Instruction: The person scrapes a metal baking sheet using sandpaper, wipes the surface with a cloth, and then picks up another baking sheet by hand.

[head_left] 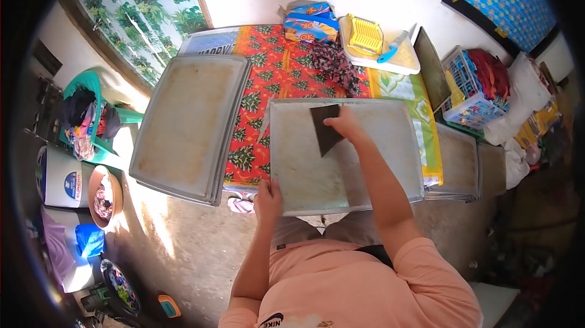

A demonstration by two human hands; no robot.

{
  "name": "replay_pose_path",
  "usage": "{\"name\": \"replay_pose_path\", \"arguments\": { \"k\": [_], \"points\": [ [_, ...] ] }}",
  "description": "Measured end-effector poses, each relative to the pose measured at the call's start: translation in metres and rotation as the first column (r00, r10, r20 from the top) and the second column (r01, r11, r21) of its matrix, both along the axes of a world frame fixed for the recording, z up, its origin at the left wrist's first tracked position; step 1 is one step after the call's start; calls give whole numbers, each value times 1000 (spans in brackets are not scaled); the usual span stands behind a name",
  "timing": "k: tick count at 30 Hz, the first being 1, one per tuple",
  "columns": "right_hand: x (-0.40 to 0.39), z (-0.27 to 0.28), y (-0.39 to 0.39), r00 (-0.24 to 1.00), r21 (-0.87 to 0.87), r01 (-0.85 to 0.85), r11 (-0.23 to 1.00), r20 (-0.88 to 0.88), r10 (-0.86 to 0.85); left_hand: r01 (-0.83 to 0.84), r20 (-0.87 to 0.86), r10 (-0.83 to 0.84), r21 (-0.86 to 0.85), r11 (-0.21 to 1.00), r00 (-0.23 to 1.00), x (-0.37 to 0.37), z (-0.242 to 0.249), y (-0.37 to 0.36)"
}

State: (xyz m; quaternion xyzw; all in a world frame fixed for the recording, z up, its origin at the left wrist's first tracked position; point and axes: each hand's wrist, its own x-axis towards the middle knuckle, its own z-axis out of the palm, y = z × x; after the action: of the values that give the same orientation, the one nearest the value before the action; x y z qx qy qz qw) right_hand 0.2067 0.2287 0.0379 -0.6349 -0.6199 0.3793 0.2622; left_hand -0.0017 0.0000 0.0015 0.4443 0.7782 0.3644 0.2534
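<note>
A grey metal baking tray lies in front of me on the table, its near edge jutting past the table edge over my lap. My left hand is closed on the tray's near left edge, with the thumb on top. In my right hand is a dark, flat, angular scraper, pinched at its upper right side and held against the upper middle of the tray. The tray's surface looks stained and streaked. To the left, a stack of similar trays overhangs the table's left side.
A red and green Christmas tablecloth covers the table. Behind the tray are a crumpled patterned cloth, blue packs, and a white container with a yellow rack and a blue-handled tool. More trays and a laundry basket stand right.
</note>
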Motion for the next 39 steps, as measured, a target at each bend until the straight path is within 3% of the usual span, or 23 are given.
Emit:
{"name": "replay_pose_path", "arguments": {
  "k": [3, 4, 7, 12, 15, 18, 21, 26, 29, 32, 35, 39],
  "points": [
    [23, 18, 4, 969, -209, 131, 969, -181, -170, -11, 0, 11, 11, 1000, 1000, 1, -2, 1],
    [23, 15, 4, 972, -174, 75, 982, -209, -111, -5, -16, 6, 18, 1000, 1000, 1, -4, 1],
    [6, 20, -5, 996, -187, -34, 982, -87, 18, 19, -22, -19, -8, 1000, 1000, 1, -4, 0],
    [14, 28, 4, 996, -87, 63, 994, -57, -68, -18, 16, 18, 15, 1000, 1000, 0, -4, 1],
    [21, 22, 14, 997, -171, -78, 982, -24, 75, 7, 1, -7, -6, 1000, 1000, 1, 0, 0],
    [29, 24, 19, 988, -215, -49, 975, -154, 16, 0, 1, 0, 7, 1000, 1000, 2, 2, 2],
    [11, 14, 5, 993, -13, -73, 997, 88, 74, -5, 7, 5, 21, 1000, 1000, 1, -1, 0],
    [22, 11, 25, 990, -174, -9, 985, -143, -17, -4, 12, 4, 6, 1000, 1000, 0, 0, 1],
    [17, 32, 15, 992, -189, -123, 974, -5, 125, -8, 17, 8, -10, 1000, 1000, 2, 4, 1],
    [27, 25, 26, 997, -227, -48, 973, -72, 32, -9, 0, 9, 20, 1000, 1000, 2, 1, 1],
    [16, 24, 18, 990, -213, -139, 967, -70, 126, 3, 8, -4, 31, 1000, 1000, 1, 0, 1],
    [13, 15, 24, 1000, -99, -14, 995, 2, 14, -5, 9, 4, 27, 1000, 1000, 1, -1, 2]
  ]
}}
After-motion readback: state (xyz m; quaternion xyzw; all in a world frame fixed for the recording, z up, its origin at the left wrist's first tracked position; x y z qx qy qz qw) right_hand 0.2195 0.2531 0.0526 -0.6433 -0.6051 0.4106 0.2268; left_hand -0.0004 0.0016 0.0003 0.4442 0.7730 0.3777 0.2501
